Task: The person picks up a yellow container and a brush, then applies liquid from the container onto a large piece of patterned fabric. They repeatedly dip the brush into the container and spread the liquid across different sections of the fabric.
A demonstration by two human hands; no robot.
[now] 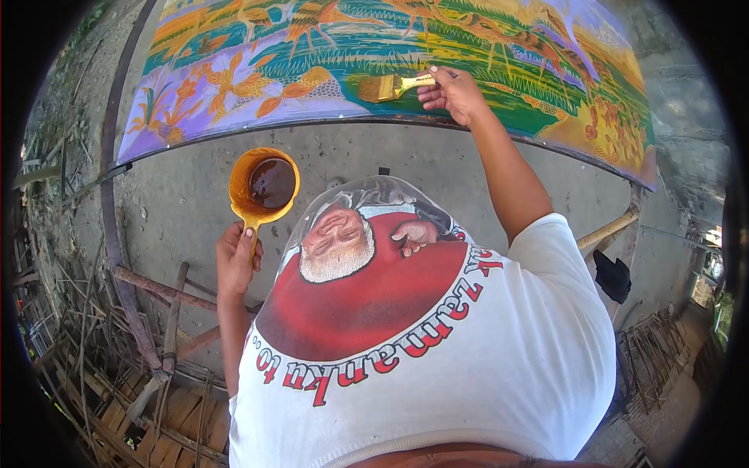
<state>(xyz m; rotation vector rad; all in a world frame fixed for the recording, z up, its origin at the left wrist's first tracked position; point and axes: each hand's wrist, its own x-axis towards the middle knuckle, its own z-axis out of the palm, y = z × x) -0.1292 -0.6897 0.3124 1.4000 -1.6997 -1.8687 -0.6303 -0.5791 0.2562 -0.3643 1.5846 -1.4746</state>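
Observation:
In the head view my right hand point(454, 92) is closed around the handle of a wide, flat paintbrush point(382, 88). Its bristles lie against a stretched painted cloth point(304, 101), on a dark green patch near the lower edge. Birds, grass and orange flowers on purple, yellow and green grounds cover this cloth. My left hand point(236, 261) grips the handle of a yellow dipper point(242, 175), held in front of my body below the cloth. Dark brown liquid point(272, 184) partly fills the dipper, and its inner wall is stained.
A wooden frame point(117, 148) carries the cloth, with its near rail running across in front of me. Wooden poles point(168, 292) brace the frame at left, above stacked sticks and planks point(168, 425). A black cloth point(612, 277) hangs at right. Grey concrete floor point(335, 148) lies below.

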